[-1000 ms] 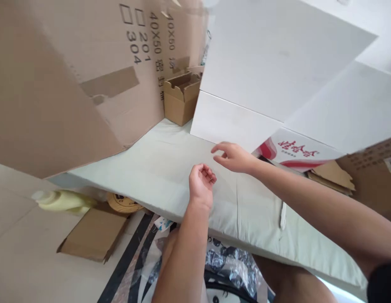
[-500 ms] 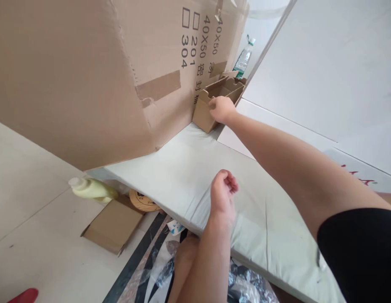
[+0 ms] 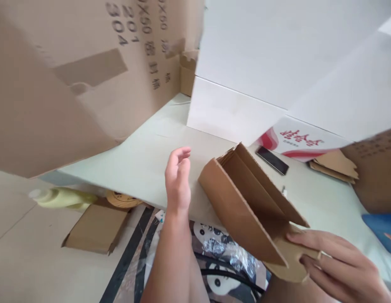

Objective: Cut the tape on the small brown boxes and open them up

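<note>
A brown cardboard box (image 3: 242, 210) with its top open is tilted in front of me. My right hand (image 3: 337, 261) grips its near end flap, the thumb on the inner side and the fingers at the flap's cut-out. Just left of the box, my left hand (image 3: 178, 176) is raised over the pale padded surface (image 3: 141, 147). Its fingers are loosely bent and apart from the thumb, with nothing in them. I see no contact between this hand and the box.
A large printed carton (image 3: 88, 97) stands at left, a white carton (image 3: 233, 109) behind. A phone (image 3: 272, 160) and flattened cardboard (image 3: 334, 166) lie at right. On the floor are a yellow bottle (image 3: 63, 198) and a small cardboard box (image 3: 96, 227). Another brown box (image 3: 187, 73) stands in the far corner.
My right hand has come back from the far corner towards me and to the right, bringing a cardboard box. My left hand's fingers have loosened. The view has swung right.
</note>
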`<state>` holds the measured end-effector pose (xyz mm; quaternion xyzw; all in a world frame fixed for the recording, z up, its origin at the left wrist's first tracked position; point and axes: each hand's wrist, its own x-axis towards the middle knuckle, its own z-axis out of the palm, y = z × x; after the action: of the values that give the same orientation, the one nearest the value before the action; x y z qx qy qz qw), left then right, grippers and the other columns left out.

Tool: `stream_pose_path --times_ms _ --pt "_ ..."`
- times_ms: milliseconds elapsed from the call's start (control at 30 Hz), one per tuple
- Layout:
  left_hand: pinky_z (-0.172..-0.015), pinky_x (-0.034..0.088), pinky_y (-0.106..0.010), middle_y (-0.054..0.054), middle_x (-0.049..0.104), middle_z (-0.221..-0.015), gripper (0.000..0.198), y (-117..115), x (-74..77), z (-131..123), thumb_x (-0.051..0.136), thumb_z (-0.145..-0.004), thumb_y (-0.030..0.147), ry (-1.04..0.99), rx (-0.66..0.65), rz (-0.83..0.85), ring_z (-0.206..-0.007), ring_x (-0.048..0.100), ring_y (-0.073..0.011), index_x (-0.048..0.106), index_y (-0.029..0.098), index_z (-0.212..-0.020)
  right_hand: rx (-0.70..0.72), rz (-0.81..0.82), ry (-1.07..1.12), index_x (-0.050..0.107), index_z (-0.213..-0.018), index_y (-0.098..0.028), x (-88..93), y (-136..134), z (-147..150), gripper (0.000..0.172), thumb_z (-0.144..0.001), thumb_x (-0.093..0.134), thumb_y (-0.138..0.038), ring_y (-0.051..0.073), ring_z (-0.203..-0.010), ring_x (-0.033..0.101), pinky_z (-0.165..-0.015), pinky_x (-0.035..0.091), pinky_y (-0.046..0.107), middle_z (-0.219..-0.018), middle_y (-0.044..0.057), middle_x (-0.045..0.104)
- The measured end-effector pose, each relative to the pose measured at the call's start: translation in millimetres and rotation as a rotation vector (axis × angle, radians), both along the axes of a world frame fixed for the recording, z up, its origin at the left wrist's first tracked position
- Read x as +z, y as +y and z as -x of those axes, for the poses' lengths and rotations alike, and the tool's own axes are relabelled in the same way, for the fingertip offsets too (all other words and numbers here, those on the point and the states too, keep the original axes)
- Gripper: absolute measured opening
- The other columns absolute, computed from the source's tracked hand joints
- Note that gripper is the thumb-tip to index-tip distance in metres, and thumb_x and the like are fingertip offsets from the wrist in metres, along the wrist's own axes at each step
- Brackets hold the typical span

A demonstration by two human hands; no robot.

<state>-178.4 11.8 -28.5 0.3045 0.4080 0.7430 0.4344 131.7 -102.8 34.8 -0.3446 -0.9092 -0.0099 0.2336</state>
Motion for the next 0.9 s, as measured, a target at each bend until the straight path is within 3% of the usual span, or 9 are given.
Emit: stream_pose_path --times_ms 100,167,300,367,467,567,667,733,900 --pt "-0.102 0.04 -0.03 -0.006 0.072 -0.115 0.029 -2 14.7 -44 0.075 -0.083 0.036 0.108 -0.314 -0.014 -0.118 0.058 -0.0283 0.077 0.023 -0.108 -0.021 -0.003 -0.064 0.066 -0.082 -0.028 8.6 -22 -6 0.02 -0.08 0.064 -0.008 0.021 -0.07 0.077 -0.063 0.065 0.034 -0.095 0.004 0.083" --pt "-0.101 0.041 -0.03 -0.005 0.071 -0.11 0.03 -1 21.9 -71 0.081 -0.077 0.027 0.172 -0.393 0.004 -0.112 0.059 -0.0277 0.077 0.022 -0.106 -0.049 0.029 -0.082 0.062 -0.075 -0.026 13.9 -18 -4 0.021 -0.081 0.057 -0.006 0.017 -0.058 0.069 -0.052 0.058 0.034 -0.104 0.004 0.083" --pt "-0.095 0.044 -0.027 -0.001 0.07 -0.103 0.025 13 20.3 -107 0.074 -0.075 0.016 0.178 -0.256 -0.041 -0.103 0.061 -0.022 0.072 0.024 -0.099 -0.252 0.033 0.019 0.055 -0.063 -0.021 13.5 5 -10 0.02 -0.08 0.051 -0.011 0.009 -0.043 0.054 -0.043 0.042 0.032 -0.131 0.013 0.074" --pt "-0.093 0.046 -0.028 -0.001 0.071 -0.096 0.025 19 16.1 -116 0.068 -0.074 0.016 0.164 -0.197 -0.07 -0.098 0.063 -0.0203 0.069 0.024 -0.097 -0.361 0.051 0.145 0.056 -0.062 -0.02 5.5 15 -17 0.019 -0.079 0.051 -0.011 0.009 -0.048 0.059 -0.045 0.044 0.031 -0.133 0.013 0.073" --pt "-0.092 0.048 -0.03 -0.001 0.072 -0.088 0.026 23 10.9 -122 0.066 -0.073 0.021 0.265 -0.134 -0.079 -0.091 0.063 -0.0195 0.065 0.023 -0.098 -0.445 0.084 0.346 0.063 -0.072 -0.021 -13.8 25 -24 0.02 -0.085 0.053 -0.01 0.017 -0.075 0.075 -0.058 0.056 0.031 -0.127 0.01 0.075" --pt "-0.092 0.05 -0.035 -0.002 0.071 -0.087 0.027 26 5.5 -122 0.066 -0.076 0.036 0.45 -0.073 -0.099 -0.088 0.065 -0.0193 0.06 0.023 -0.099 -0.429 0.038 0.529 0.068 -0.09 -0.024 -33.7 32 -26 0.018 -0.09 0.058 -0.009 0.019 -0.09 0.076 -0.071 0.062 0.033 -0.127 0.008 0.073" --pt "-0.098 0.051 -0.041 -0.003 0.07 -0.088 0.039 30 -1.7 -121 0.061 -0.084 0.058 0.583 -0.055 -0.139 -0.092 0.068 -0.0211 0.055 0.024 -0.102 -0.438 0.0 0.698 0.065 -0.113 -0.027 -46.9 36 -28 0.03 -0.089 0.062 -0.009 0.009 -0.062 0.063 -0.058 0.059 0.032 -0.14 0.01 0.062" --pt "-0.101 0.051 -0.043 -0.003 0.069 -0.087 0.052 33 -7.2 -120 0.052 -0.088 0.072 0.602 -0.054 -0.168 -0.093 0.068 -0.0221 0.054 0.024 -0.105 -0.479 0.046 0.763 0.06 -0.124 -0.029 -51.5 38 -32 0.04 -0.088 0.064 -0.01 0.006 -0.052 0.052 -0.05 0.054 0.03 -0.136 0.009 0.064" --pt "-0.101 0.052 -0.042 -0.005 0.067 -0.095 0.062 35 -20.3 -120 0.047 -0.092 0.078 0.633 -0.026 -0.251 -0.097 0.067 -0.0217 0.057 0.024 -0.122 -0.39 0.167 0.736 0.067 -0.115 -0.023 -56.3 37 -38 0.029 -0.09 0.062 -0.01 0.016 -0.082 0.071 -0.066 0.061 0.029 -0.109 0.006 0.075"
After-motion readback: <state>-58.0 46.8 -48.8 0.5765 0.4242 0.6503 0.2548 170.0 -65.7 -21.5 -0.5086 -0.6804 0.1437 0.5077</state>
